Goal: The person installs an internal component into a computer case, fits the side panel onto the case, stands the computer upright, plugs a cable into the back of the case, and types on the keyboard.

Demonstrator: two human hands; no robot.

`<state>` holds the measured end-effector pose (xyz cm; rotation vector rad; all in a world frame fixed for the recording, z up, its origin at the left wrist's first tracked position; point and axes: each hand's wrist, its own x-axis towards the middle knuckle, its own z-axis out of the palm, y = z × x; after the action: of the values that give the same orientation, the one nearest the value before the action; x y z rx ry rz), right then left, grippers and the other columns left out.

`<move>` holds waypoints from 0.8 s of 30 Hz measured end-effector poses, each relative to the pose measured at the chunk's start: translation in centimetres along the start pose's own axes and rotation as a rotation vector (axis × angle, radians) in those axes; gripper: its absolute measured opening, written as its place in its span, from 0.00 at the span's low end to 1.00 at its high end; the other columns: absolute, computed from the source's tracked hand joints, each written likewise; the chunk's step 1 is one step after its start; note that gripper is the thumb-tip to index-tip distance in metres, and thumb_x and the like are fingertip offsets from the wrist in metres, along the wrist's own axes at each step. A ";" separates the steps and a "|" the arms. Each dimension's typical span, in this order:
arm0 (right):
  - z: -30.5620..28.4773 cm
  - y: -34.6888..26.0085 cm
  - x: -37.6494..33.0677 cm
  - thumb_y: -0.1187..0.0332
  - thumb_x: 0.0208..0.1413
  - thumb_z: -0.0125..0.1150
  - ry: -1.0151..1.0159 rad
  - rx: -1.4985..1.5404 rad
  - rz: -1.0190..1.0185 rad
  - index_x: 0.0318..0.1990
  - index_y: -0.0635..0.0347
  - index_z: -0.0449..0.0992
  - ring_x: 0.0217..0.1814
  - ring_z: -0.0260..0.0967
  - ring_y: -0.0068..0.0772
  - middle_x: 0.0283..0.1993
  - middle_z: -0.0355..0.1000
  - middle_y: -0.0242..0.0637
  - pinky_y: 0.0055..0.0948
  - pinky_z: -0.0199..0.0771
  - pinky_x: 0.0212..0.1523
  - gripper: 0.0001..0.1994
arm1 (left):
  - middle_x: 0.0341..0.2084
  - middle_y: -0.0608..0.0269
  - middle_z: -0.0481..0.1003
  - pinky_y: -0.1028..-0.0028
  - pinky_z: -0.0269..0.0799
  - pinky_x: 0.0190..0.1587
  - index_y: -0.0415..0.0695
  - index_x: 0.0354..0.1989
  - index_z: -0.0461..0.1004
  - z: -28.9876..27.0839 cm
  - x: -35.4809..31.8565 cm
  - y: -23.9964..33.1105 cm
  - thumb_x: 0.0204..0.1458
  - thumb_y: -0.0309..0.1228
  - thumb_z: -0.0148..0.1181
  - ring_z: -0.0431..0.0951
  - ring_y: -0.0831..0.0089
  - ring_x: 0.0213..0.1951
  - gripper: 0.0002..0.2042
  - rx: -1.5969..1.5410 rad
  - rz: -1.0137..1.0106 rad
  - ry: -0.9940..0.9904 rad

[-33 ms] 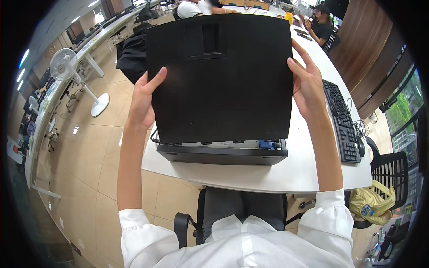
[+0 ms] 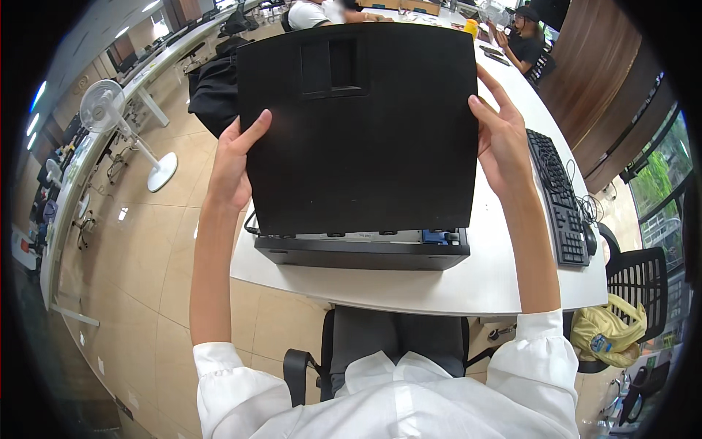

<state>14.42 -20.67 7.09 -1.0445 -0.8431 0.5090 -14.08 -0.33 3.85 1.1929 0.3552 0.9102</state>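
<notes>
A white desk lies beneath the fingers. The left hand and right hand clamp a black panel between them, above a computer case; probably stiff, light and slick, it suits gripping by opposite side edges.

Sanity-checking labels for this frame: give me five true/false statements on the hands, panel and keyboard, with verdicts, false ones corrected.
1. The left hand and right hand hold the panel at opposite sides. True.
2. The panel lies on the floor. False: it is in both hands, hiding much of the case from view.
3. A blue part shows in the case, just below the panel's lower edge in the picture. True.
4. The keyboard lies on the table, right of the case. True.
5. The keyboard is white. False: it is black.
</notes>
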 end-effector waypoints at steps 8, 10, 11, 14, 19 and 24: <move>-0.1 0.6 -1.5 0.77 0.67 0.54 0.006 0.010 -0.048 0.72 0.62 0.62 0.55 0.77 0.29 0.53 0.78 0.51 0.23 0.77 0.57 0.26 | 0.45 0.59 0.82 0.73 0.83 0.47 0.38 0.55 0.74 0.4 0.1 0.1 0.64 0.31 0.61 0.84 0.73 0.42 0.14 0.003 -0.056 -0.028; -0.4 0.9 -1.7 0.77 0.67 0.54 0.013 0.010 -0.057 0.72 0.62 0.61 0.55 0.77 0.29 0.54 0.77 0.51 0.23 0.77 0.57 0.26 | 0.46 0.58 0.81 0.73 0.83 0.48 0.38 0.56 0.73 0.3 0.0 0.4 0.65 0.31 0.60 0.84 0.72 0.44 0.15 0.011 -0.054 -0.044; -0.3 0.8 -1.8 0.77 0.67 0.54 0.009 0.018 -0.061 0.72 0.63 0.61 0.55 0.77 0.29 0.54 0.77 0.51 0.23 0.78 0.57 0.26 | 0.46 0.58 0.81 0.73 0.83 0.48 0.38 0.56 0.73 0.1 -0.2 0.7 0.65 0.31 0.60 0.84 0.72 0.44 0.15 0.016 -0.050 -0.053; -0.4 0.4 -2.1 0.78 0.68 0.52 0.002 0.098 -0.039 0.72 0.61 0.61 0.58 0.75 0.30 0.56 0.77 0.50 0.26 0.74 0.60 0.26 | 0.50 0.60 0.80 0.71 0.79 0.53 0.38 0.58 0.73 0.5 0.0 0.7 0.66 0.32 0.59 0.82 0.71 0.49 0.16 0.003 -0.042 -0.093; -0.3 0.9 -2.2 0.79 0.69 0.50 0.007 0.108 -0.032 0.73 0.61 0.59 0.58 0.71 0.28 0.55 0.76 0.50 0.28 0.65 0.65 0.26 | 0.50 0.60 0.80 0.71 0.78 0.54 0.39 0.59 0.72 0.7 -0.5 0.9 0.66 0.33 0.59 0.81 0.71 0.50 0.17 0.070 -0.040 -0.074; -0.4 0.9 -1.8 0.79 0.68 0.49 0.011 0.108 0.029 0.73 0.60 0.60 0.52 0.71 0.20 0.49 0.78 0.45 0.26 0.67 0.59 0.26 | 0.50 0.60 0.80 0.70 0.79 0.54 0.39 0.59 0.72 0.3 0.1 0.7 0.66 0.33 0.58 0.82 0.71 0.50 0.16 0.069 -0.095 -0.104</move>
<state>13.69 -21.81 5.49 -0.9602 -0.7831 0.5663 -14.14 -0.41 4.57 1.2709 0.3592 0.7559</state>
